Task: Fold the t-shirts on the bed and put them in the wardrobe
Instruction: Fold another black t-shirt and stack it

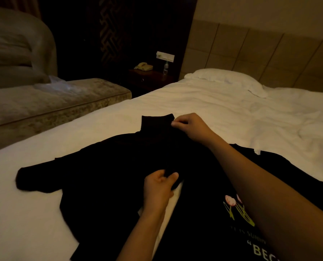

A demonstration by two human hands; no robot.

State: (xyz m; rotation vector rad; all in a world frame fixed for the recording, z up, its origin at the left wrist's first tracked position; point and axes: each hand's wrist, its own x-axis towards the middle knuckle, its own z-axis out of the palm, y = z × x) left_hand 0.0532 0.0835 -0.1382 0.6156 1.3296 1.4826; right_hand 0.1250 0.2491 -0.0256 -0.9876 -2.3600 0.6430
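Head view. A person is working over a white bed [204, 102], where a plain black t-shirt [104, 166] is lying spread flat, one sleeve reaching toward the near left edge. The right hand [190, 127] is pinching the far edge of the garment with curled fingertips; the left hand [159, 187] is gripping a bunch of the fabric at the near side, thumb and fingers closed round it. A second black t-shirt [209, 232], printed with flowers and lettering, is lying just beside it, partly under the right forearm. The cloth is looking soft, light and limp, so it is likely sagging wherever unsupported; seams and hems are probably offering the surest hold. A pillow [226, 80] is resting near the headboard. No wardrobe is showing.
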